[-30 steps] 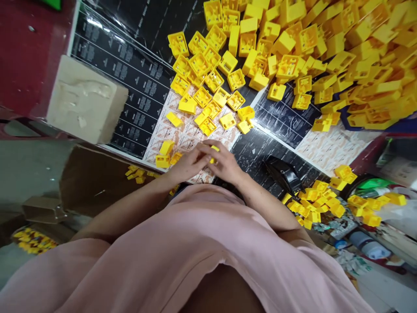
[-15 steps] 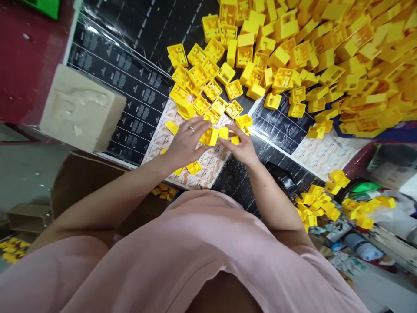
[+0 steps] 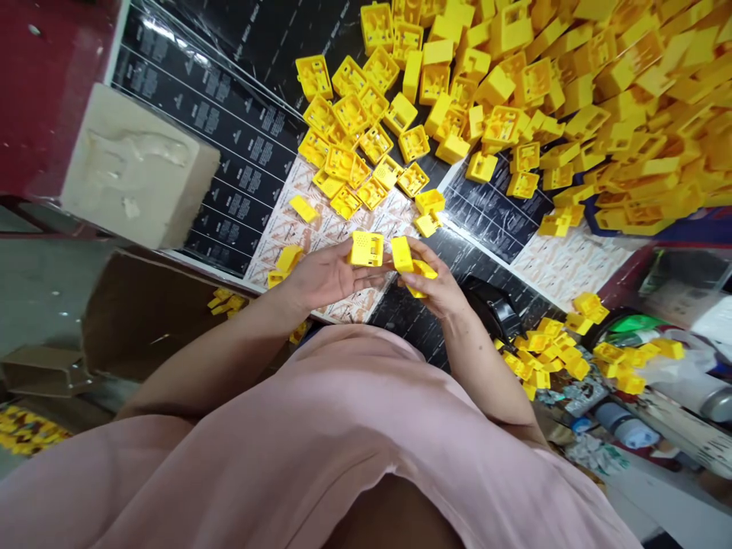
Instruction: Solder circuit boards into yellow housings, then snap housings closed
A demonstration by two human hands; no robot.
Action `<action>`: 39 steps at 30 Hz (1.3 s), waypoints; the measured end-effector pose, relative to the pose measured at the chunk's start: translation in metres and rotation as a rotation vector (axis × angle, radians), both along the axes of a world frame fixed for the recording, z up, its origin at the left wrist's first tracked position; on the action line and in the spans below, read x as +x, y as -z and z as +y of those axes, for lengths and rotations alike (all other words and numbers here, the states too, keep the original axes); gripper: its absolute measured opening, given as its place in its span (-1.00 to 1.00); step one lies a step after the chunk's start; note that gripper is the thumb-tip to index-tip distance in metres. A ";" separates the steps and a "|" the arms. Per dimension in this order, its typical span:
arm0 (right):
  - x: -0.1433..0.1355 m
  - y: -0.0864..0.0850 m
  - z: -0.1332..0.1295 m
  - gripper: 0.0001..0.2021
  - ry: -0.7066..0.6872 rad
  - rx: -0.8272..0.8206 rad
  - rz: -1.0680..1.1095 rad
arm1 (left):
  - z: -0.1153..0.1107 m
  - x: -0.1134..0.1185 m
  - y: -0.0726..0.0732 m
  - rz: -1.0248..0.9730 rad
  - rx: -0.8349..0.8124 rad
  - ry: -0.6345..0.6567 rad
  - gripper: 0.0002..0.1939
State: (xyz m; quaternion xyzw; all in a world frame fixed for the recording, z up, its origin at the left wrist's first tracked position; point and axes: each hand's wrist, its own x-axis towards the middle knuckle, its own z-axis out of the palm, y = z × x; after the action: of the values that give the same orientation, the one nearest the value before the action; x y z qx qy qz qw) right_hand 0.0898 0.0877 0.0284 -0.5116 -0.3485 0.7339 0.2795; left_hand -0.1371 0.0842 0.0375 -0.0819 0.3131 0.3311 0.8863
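My left hand (image 3: 332,276) is turned palm up and holds a yellow box (image 3: 367,249) at its fingertips, with small holes on one face and an opening at the right. Just right of it, my right hand (image 3: 435,280) is closed around several yellow pieces, among them a flat yellow piece (image 3: 402,254) between thumb and fingers. The box and the flat piece are a small gap apart. Beyond the hands, a group of open yellow boxes (image 3: 352,114) lies on the table.
A large heap of yellow parts (image 3: 623,99) fills the upper right. A beige block (image 3: 137,168) sits at the left. Loose yellow pieces (image 3: 286,261) lie beside my left wrist. A black object (image 3: 492,309) is near my right forearm, and a cardboard box (image 3: 142,316) stands below the table edge.
My left hand has turned palm up with the yellow box, and both hands have come slightly nearer my body. The pieces in my right hand have tilted.
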 end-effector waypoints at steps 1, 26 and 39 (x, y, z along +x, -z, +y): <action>0.000 0.000 -0.002 -0.26 -0.023 0.085 -0.087 | -0.001 0.000 0.000 -0.005 -0.020 -0.002 -0.69; -0.012 0.026 -0.024 -0.53 -0.168 0.808 -0.540 | -0.018 -0.007 0.012 0.536 0.274 0.173 -0.47; -0.096 0.063 0.069 -0.65 -0.637 0.805 -0.912 | 0.030 -0.084 0.046 1.537 0.818 0.394 -0.38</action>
State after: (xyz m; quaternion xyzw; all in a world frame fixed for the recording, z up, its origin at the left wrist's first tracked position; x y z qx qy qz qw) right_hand -0.0066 0.1564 -0.0345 -0.4983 -0.8104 0.3051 0.0439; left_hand -0.2206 0.1146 -0.0085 0.5407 0.6865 0.2222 0.4324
